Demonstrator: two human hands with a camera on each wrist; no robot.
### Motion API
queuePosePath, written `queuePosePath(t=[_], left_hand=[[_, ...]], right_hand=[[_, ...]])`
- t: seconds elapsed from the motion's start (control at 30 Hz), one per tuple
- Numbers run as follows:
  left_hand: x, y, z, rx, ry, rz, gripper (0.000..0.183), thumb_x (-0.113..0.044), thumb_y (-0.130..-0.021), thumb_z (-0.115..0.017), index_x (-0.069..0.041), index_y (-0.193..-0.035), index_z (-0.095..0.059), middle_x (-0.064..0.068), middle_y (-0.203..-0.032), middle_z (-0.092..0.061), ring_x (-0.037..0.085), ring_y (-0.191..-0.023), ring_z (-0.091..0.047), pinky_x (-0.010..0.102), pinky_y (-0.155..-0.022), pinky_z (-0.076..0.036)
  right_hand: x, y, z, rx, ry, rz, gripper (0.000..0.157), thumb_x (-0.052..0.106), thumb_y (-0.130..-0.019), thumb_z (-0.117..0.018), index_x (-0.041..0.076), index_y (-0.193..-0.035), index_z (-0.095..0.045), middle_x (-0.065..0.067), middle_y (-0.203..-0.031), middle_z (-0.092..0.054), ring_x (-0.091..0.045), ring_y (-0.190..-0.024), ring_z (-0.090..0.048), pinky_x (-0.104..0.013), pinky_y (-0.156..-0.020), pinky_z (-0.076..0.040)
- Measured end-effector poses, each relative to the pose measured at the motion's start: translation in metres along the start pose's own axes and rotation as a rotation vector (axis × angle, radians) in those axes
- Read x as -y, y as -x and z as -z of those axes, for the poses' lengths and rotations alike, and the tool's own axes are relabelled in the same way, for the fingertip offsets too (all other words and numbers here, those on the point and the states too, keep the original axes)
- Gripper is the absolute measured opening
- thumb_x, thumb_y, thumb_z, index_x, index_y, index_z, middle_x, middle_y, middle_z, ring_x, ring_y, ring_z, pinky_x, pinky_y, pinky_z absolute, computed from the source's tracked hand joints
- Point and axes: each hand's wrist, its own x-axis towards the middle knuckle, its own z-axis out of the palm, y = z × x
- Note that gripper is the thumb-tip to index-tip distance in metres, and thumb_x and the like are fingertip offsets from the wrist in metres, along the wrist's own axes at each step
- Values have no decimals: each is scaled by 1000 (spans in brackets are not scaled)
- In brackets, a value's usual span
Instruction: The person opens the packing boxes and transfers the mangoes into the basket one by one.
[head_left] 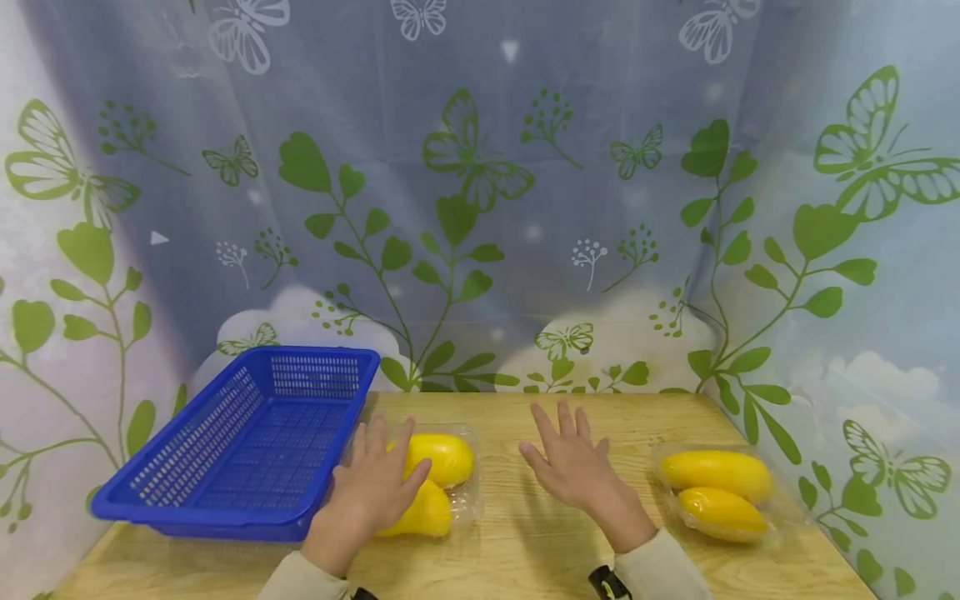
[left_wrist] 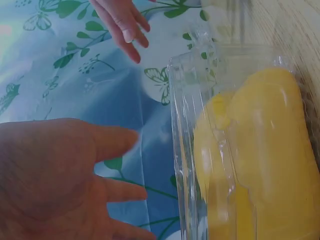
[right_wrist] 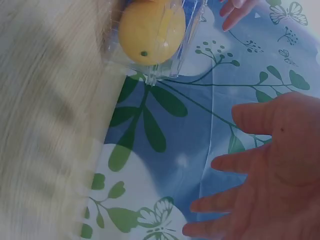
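Note:
My left hand (head_left: 372, 487), fingers spread, is held above a clear plastic box (head_left: 474, 502) and overlaps it in the head view. Two smooth yellow fruits (head_left: 442, 461) lie inside that box, partly hidden by the hand. The left wrist view shows the palm (left_wrist: 47, 180) beside the box, with nothing in it. Over the table to the right, my right hand (head_left: 576, 468) has its fingers extended and apart. In the right wrist view its palm (right_wrist: 285, 175) is bare, and a rounded yellow fruit (right_wrist: 151, 32) with a dark stem spot shows through the box.
A blue perforated plastic basket (head_left: 202, 521) stands on the wooden table (head_left: 525, 550) at the left. Toward the right edge sits another clear pack holding two long yellow fruits (head_left: 716, 473). A curtain (head_left: 540, 250) with butterflies and leaves hangs behind the table.

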Motion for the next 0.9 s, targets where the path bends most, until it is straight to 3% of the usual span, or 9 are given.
queuePosePath(t=[0.23,0.33,0.43,0.57,0.9], left_hand=[[4,0,1,0,-22,5,61,-33,-102,-62,-10,-155,-44,33,-164,-24,58,-149,-25,89,-96,-34],[5,-1,2,29,-6,21,63,-35,-102,-63,-10,-156,-42,34,-164,-24,59,-150,-24,90,-95,-34],[5,-1,2,73,19,41,64,-37,-101,-63,-9,-156,-43,34,-164,-23,59,-150,-23,89,-96,-34],[6,-1,1,117,26,56,63,-39,-101,-64,-9,-154,-47,34,-164,-25,59,-149,-24,88,-98,-33],[6,-3,-4,110,-35,35,59,-44,-100,-62,-12,-149,-55,30,-160,-36,56,-148,-30,89,-94,-36]], right_hand=[[1,-6,-11,51,-168,108,57,27,-106,-59,1,-154,-43,-32,-159,-38,-55,-145,-39,-70,-113,-38],[1,-11,-19,102,-250,168,55,28,-105,-61,0,-151,-47,-27,-152,-51,-49,-133,-55,-63,-107,-48],[2,-16,-28,156,-337,199,55,30,-104,-62,2,-149,-49,-30,-147,-54,-46,-118,-66,-58,-97,-56],[2,-21,-39,200,-399,188,55,32,-103,-64,7,-150,-50,-35,-144,-54,-42,-110,-70,-55,-89,-60],[6,-22,-45,178,-427,145,55,28,-101,-66,6,-149,-50,-35,-139,-58,-42,-107,-71,-54,-86,-61]])
